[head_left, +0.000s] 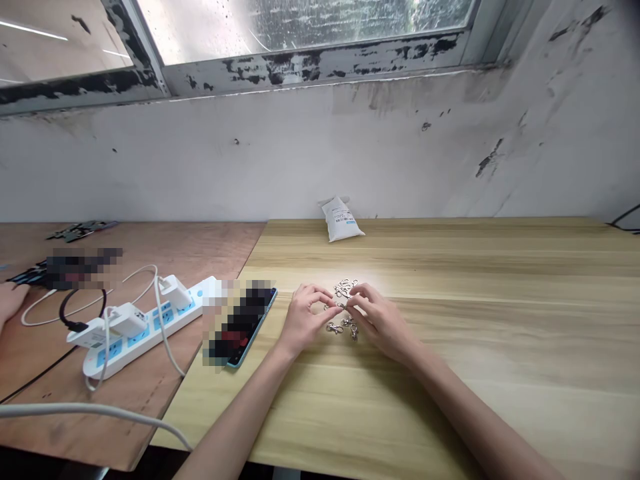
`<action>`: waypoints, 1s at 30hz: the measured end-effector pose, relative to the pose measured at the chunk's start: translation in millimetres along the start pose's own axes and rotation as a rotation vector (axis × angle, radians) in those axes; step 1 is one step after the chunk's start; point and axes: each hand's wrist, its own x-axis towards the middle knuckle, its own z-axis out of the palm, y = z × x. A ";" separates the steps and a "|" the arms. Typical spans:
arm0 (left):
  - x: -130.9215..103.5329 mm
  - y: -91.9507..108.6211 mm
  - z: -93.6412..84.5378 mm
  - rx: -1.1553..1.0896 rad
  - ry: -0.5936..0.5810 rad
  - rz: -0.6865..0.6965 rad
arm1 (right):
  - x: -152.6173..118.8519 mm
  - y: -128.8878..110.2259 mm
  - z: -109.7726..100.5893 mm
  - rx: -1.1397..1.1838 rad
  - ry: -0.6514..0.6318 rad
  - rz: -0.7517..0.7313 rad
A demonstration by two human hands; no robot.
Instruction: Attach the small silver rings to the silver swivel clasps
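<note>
Over the light wood table, my left hand (pixel 306 317) and my right hand (pixel 383 321) meet with fingertips pinched. Between them is a small silver metal clasp (pixel 342 306), which looks like a swivel snap hook; its finer parts are too small to make out. Both hands appear to grip it, one from each side. Just beyond the fingers lies a little heap of similar silver clasps (pixel 344 287). Nearer to me, between my wrists, a few more clasps (pixel 335 328) rest on the tabletop, partly beside my right fingers.
Left of my left hand lies a phone (pixel 253 337) with a blurred screen. A white power strip (pixel 150 330) with plugs and cables sits on the brown table (pixel 215 243). A white packet (pixel 343 223) lies by the wall. Another person's hand (pixel 11 301) shows at far left.
</note>
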 end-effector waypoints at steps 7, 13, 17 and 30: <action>-0.6 -0.8 -1.6 0.007 0.013 -0.006 | 0.0 3.9 -1.4 -0.163 0.058 -0.084; 0.0 -2.8 -0.6 -0.005 -0.023 0.027 | 0.0 3.5 -4.0 -0.189 0.056 -0.111; -0.3 -2.1 -1.0 0.010 -0.032 0.033 | 0.8 1.3 -3.5 -0.192 0.070 -0.063; -1.9 3.5 0.3 0.002 -0.086 0.031 | -1.8 -2.8 5.2 -0.018 0.033 0.003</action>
